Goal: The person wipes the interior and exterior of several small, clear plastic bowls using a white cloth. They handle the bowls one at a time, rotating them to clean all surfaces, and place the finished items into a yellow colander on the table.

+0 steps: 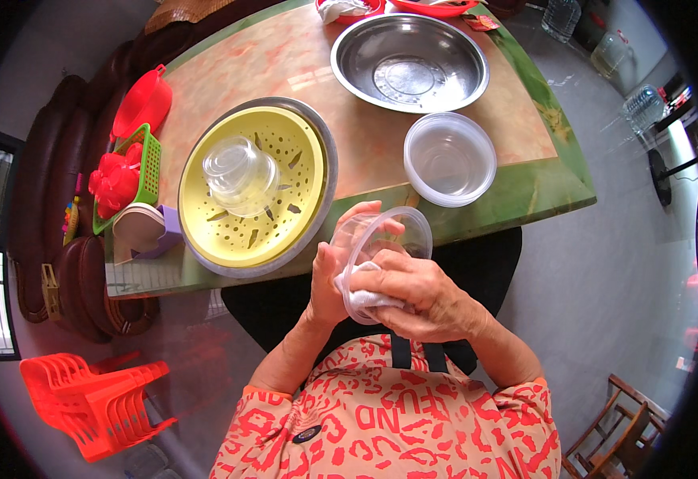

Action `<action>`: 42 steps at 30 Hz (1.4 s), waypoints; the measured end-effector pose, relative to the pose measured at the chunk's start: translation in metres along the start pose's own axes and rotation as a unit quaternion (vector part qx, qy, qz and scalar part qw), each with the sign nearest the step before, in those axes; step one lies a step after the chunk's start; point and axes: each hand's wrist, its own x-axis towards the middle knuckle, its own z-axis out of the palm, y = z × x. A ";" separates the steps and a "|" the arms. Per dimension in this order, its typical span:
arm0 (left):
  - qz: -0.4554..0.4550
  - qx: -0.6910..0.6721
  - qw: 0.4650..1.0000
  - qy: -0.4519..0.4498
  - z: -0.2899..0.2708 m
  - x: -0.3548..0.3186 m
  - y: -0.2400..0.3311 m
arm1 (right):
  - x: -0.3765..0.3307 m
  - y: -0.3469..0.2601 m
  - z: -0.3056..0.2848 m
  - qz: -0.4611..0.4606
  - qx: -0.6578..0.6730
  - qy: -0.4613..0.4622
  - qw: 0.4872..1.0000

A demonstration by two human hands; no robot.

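Note:
My left hand (334, 267) holds a clear round plastic container (401, 234) tilted on its side at the table's near edge. My right hand (422, 294) presses a white cloth (358, 297) against the container's rim. To the left, a yellow perforated colander (281, 152) sits inside a steel basin (326, 152), with a few clear containers (241, 174) stacked upside down in it. A stack of clear round containers (448, 158) stands upright on the table just beyond my hands.
A large empty steel bowl (409, 61) sits at the far side of the marbled, green-edged table (524, 191). At the left edge are a green basket (149, 172), red plastic items (143, 102) and a lilac tub (167, 231). Orange stools (93, 399) stand stacked on the floor.

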 end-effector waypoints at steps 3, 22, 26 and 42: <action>-0.004 0.041 0.999 0.016 0.003 0.000 0.004 | -0.007 -0.002 0.000 -0.022 -0.234 -0.018 0.972; -0.107 -0.042 0.991 0.068 -0.008 0.000 0.007 | -0.019 -0.006 -0.007 -0.012 -0.129 -0.008 0.992; -0.142 -0.028 0.989 0.039 -0.013 0.002 0.008 | -0.025 0.013 0.014 -0.066 -0.277 0.072 0.956; -0.007 0.023 0.996 0.090 -0.001 -0.009 -0.005 | -0.017 0.016 -0.015 -0.007 -0.138 -0.090 0.986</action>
